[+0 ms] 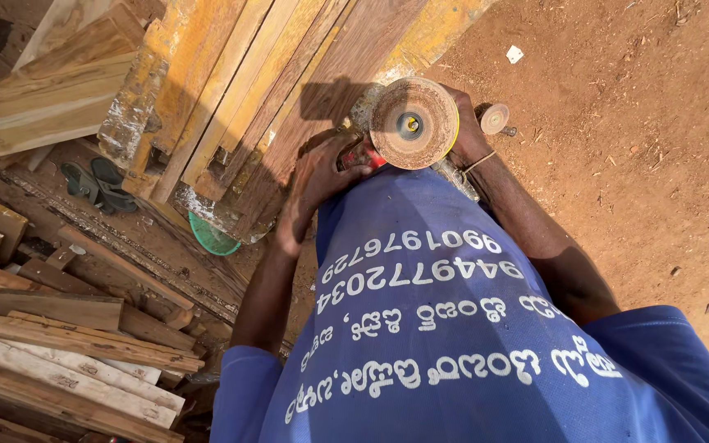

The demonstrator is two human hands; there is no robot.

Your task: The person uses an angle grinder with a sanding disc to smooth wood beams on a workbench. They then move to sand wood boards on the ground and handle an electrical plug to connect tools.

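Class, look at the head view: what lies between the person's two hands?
Between the left hand and right hand sits a grinder with a round, dusty disc, seen in the head view.

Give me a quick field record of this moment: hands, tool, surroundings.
left hand: wrapped around the red body of the angle grinder
right hand: on the grinder's far side, partly hidden behind the disc
sanding disc: round, brown and dusty, facing the camera
small spare disc: on the dirt beside the right hand
stacked planks: ahead, leaning
green basket: under the planks
sandals: left of the planks
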